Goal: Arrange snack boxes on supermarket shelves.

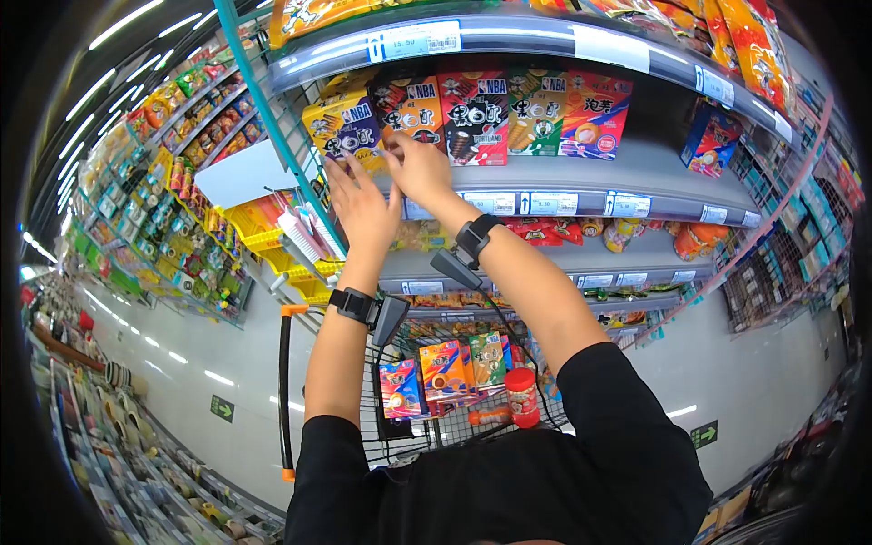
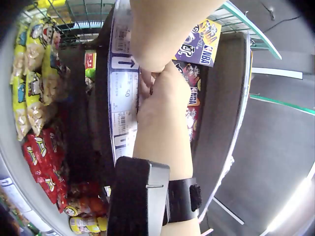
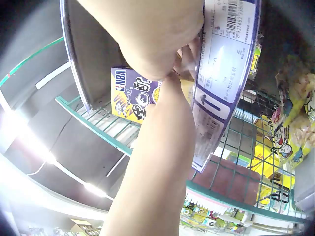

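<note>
A yellow-and-purple NBA snack box (image 1: 347, 129) stands at the left end of the shelf row, its lower part partly covered by both hands. My left hand (image 1: 361, 204) lies against its lower front with fingers mostly straight and spread. My right hand (image 1: 420, 171) is bent at the box's lower right corner, its fingertips right at the edge; whether they pinch it I cannot tell. In the right wrist view the purple box face (image 3: 132, 93) shows beyond the hand. Beside it stand a black-and-orange box (image 1: 411, 102), a red box (image 1: 474, 118), a green-and-gold box (image 1: 536, 113) and a red-and-purple box (image 1: 596, 116).
A shopping cart (image 1: 368, 436) below holds several snack boxes (image 1: 443, 368) and a red-lidded jar (image 1: 522, 400). Price labels line the shelf edge (image 1: 549, 203). A lone blue-and-red box (image 1: 710, 141) stands toward the right end. Green wire mesh (image 1: 289, 127) borders the shelf on the left.
</note>
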